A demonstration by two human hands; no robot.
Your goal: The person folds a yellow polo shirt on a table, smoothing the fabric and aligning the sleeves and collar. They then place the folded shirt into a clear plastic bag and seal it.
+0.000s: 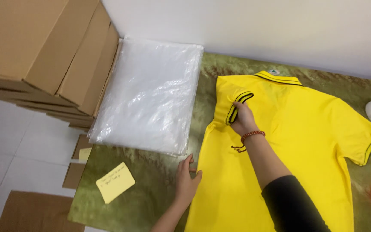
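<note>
On the olive-green table [151, 180], my right hand [242, 118] pinches the yellow shirt [297, 146] sleeve; my left hand [186, 180], fingers loose, rests at its hem, beside clear bags [151, 94], cardboard boxes [44, 47] and a yellow note [115, 182].

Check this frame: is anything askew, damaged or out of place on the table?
Nothing looks damaged or spilled. The yellow polo shirt lies flat; its left sleeve is folded inward under the right hand, while the other sleeve lies spread. The left hand rests at the shirt's edge.
</note>
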